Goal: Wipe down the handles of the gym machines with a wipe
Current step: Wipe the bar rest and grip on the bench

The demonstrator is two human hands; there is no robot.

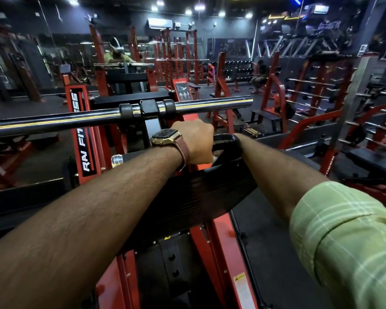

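My left hand (195,141) curls over glossy black curved machine handle (226,141), likely steadying it; right hand hidden, grip unclear; wipe unseen.

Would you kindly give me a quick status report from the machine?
Left hand curled down at the black handle. Right hand hidden behind that handle. Wipe not visible. Chrome bar crosses just beyond; nothing blocking.

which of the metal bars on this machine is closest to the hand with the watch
The long chrome bar running across the frame just above the left hand. The short chrome stub sits lower, off to the left beside the forearm, and is only an end piece.
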